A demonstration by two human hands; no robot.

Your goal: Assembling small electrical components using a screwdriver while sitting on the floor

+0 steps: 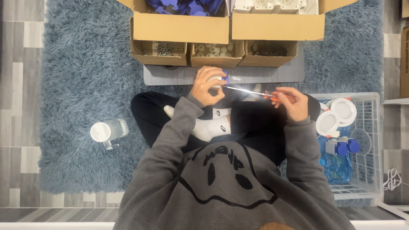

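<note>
My left hand (207,86) closed its grip on the small white-and-blue plastic part (220,79), held above my lap. My right hand (292,101) gripped the orange-handled screwdriver (249,91), shaft level, tip meeting the part. Small cardboard box of dark screws (159,51) lay far left, within reach.

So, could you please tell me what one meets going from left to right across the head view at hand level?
Clear mug → left hand holding a small white-and-blue part → screwdriver → right hand → white basket.
</note>
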